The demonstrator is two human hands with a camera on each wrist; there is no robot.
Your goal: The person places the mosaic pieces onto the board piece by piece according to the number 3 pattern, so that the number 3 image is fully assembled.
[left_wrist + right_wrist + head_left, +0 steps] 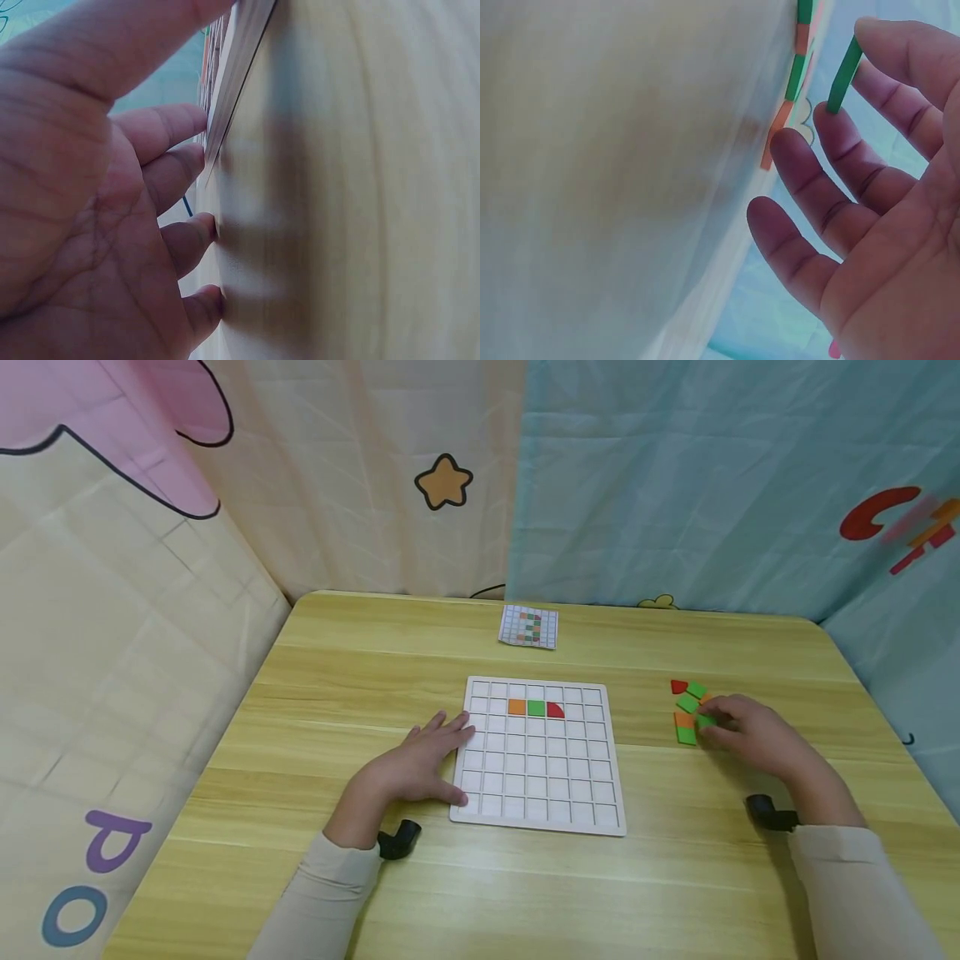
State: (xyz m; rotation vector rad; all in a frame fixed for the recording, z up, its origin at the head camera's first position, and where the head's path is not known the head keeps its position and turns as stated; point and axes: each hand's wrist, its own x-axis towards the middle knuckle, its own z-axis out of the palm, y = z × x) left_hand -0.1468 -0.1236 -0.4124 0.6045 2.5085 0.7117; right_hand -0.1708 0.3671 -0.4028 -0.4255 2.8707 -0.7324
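A green tile (845, 75), at right near loose tiles (686, 737), is pinched by the right hand (742, 739); picking up seems underway, and the next move calls for a steady lift. The left hand (420, 764), fingers spread, touches the gridded board (536, 768) (three placed tiles (536, 708) show). The wooden table (375, 643) meets printed curtains (660, 485) at the far side.

Table: light wood-grain top (562, 893), rounded far corners.
Rear sheet, left section: beige hanging fabric (360, 485), vertical folds; one orange star (444, 482), black outline.
Rear sheet, right section: pale blue-green fabric (675, 485); small yellow-green rounded motif (658, 602) at lower edge, just above the table's far edge.
Left side sheet: cream fabric (150, 677) with thin brick-like lines; pink shape (150, 427) above, black outline.
Left lettering: purple P-shaped character (116, 820), tilted; blue ring (49, 917) below it.
Right print: red curved mark (855, 522).
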